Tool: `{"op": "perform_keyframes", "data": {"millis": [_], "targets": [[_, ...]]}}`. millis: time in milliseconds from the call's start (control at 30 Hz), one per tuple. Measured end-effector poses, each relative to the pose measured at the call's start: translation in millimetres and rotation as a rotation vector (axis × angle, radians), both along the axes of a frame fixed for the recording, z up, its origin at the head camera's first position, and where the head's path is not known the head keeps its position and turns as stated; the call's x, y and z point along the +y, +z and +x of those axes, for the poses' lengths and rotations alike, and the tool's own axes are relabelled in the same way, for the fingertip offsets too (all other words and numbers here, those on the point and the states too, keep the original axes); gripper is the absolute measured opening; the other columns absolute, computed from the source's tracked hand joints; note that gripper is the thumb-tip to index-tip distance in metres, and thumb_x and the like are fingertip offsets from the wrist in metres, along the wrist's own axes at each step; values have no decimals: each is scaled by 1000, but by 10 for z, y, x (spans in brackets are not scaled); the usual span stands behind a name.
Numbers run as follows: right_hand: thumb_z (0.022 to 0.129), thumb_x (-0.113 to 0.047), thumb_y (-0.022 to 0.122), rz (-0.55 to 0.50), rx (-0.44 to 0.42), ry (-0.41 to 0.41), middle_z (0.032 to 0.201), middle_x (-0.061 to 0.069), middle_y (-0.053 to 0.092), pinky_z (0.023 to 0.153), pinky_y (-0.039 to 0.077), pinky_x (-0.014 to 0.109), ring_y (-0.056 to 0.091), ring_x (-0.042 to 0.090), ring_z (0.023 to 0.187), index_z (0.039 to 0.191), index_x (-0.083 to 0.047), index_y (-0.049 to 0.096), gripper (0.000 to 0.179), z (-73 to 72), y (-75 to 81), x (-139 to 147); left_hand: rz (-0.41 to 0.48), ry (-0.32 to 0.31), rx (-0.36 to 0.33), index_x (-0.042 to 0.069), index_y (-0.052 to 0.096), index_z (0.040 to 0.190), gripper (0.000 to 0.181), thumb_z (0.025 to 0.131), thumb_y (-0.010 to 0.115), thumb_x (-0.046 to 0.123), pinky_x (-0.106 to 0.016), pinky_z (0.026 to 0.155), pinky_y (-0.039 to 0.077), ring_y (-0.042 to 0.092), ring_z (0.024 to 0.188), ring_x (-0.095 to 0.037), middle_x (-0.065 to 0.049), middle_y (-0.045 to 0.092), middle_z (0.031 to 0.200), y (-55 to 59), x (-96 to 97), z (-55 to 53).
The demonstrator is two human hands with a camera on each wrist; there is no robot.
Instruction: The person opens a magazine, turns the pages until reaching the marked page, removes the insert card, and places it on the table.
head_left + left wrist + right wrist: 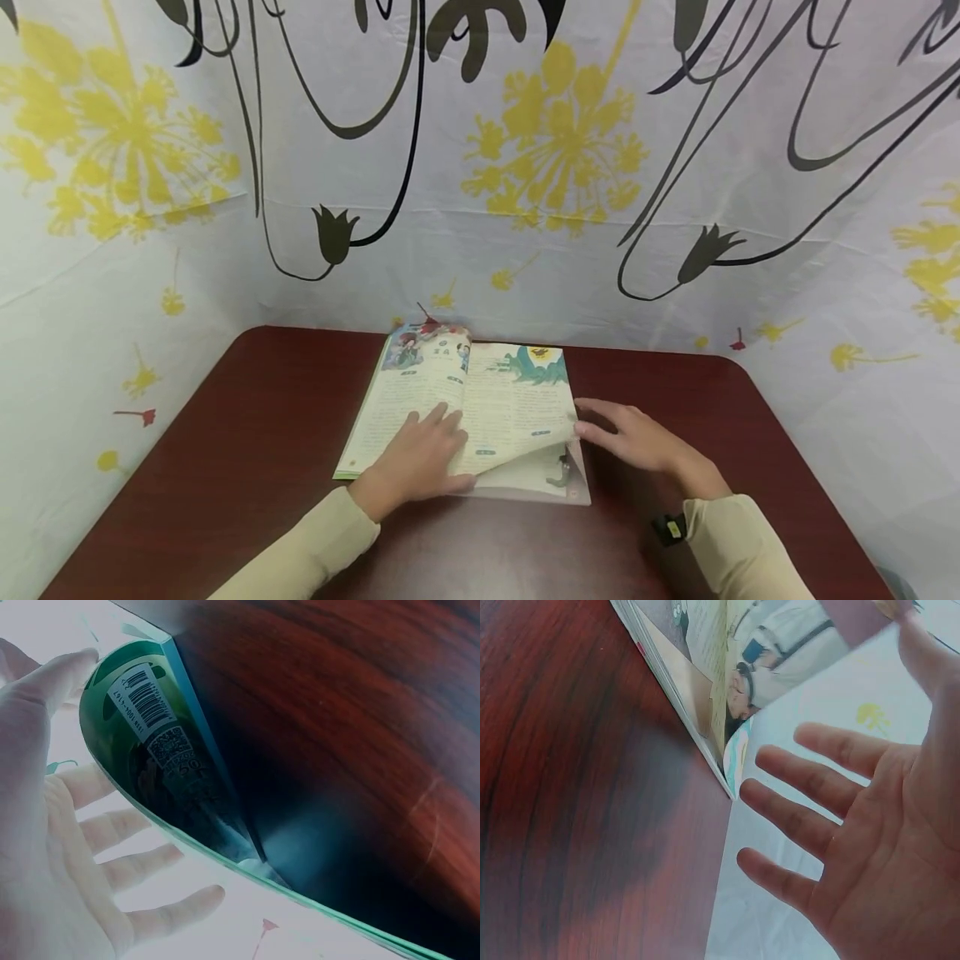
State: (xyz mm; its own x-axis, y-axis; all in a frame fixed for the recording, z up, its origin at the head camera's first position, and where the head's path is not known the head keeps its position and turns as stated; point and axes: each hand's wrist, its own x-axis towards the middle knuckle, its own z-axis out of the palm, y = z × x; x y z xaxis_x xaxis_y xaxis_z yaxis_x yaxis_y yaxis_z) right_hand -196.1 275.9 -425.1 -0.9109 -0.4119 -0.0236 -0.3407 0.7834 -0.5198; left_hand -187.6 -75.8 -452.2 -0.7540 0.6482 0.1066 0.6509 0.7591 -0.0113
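An open magazine (517,400) lies on the dark red table, printed text and coloured pictures across both pages. My left hand (420,454) rests on its lower left part near the fold, fingers extended. The left wrist view shows the green back cover (161,742), with a barcode, bowed up from the table beside my left hand (67,825). At the right edge, my right hand (637,433) touches the raised lower corner of a page (536,446). In the right wrist view, the thumb of my right hand (877,802) meets the page edge while the other fingers are straight and spread.
The glossy table (247,408) extends around the magazine. Behind it and at both sides hangs a white cloth (480,267) printed with yellow flowers and dark stems. A small black device (667,529) sits at my right wrist.
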Motion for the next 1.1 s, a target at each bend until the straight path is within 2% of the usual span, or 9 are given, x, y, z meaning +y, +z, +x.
{"op": "perform_keyframes", "data": {"millis": [67,167,300,400,500,600,700,967,1100], "targets": [[101,-49,49,8,13,-25,147,13,50,105,39,58,46,35,136,147,-3,46,65,-1,11,6,0,-8,21,14,68,113,55,87,60,62,-57,92,45,47,132,-33,-11,55,138,12,0,-1],[101,-52,48,45,22,-48,150,15,47,106,37,59,44,36,137,149,-3,42,69,-1,11,14,14,-29,44,13,62,128,59,89,62,58,-55,93,46,46,134,-32,-13,49,144,37,-11,-2],[97,-53,56,102,38,-45,148,18,47,106,37,59,44,38,136,148,-2,43,74,0,-21,22,69,-80,88,14,37,153,80,88,69,49,-53,98,45,39,141,-31,-15,31,159,59,-16,-28],[93,-48,64,125,45,-17,144,19,51,104,39,58,47,38,133,145,-1,47,73,12,-56,14,103,-136,146,18,23,159,92,85,73,41,-54,100,43,31,146,-27,-14,16,164,54,-8,-52],[89,-43,72,143,55,24,138,17,56,100,44,56,53,35,127,142,-2,52,70,24,-94,-13,117,-196,218,23,24,159,91,84,75,34,-58,104,38,21,150,-26,-12,9,166,51,0,-57],[84,-38,79,149,75,55,132,14,59,96,47,54,57,32,121,139,-5,56,69,32,-127,-49,101,-242,288,26,32,156,84,83,74,28,-62,110,29,14,152,-26,-8,12,166,53,8,-54],[79,-38,83,151,78,84,132,13,59,95,47,56,57,32,119,138,-7,57,72,44,-147,-83,79,-277,331,25,40,153,77,82,71,22,-62,114,21,15,152,-26,-6,21,165,48,14,-55],[70,-40,88,154,20,229,145,17,51,100,42,57,50,37,131,135,-7,61,78,79,-150,-160,60,-306,347,19,51,145,65,82,64,18,-51,120,12,25,149,-25,-6,35,159,16,4,-43],[65,-40,91,154,-10,258,149,22,46,98,43,59,48,41,131,135,-8,61,82,103,-119,-181,30,-300,346,19,55,142,60,82,63,19,-50,120,12,26,149,-25,-6,39,157,10,7,-35]]}}
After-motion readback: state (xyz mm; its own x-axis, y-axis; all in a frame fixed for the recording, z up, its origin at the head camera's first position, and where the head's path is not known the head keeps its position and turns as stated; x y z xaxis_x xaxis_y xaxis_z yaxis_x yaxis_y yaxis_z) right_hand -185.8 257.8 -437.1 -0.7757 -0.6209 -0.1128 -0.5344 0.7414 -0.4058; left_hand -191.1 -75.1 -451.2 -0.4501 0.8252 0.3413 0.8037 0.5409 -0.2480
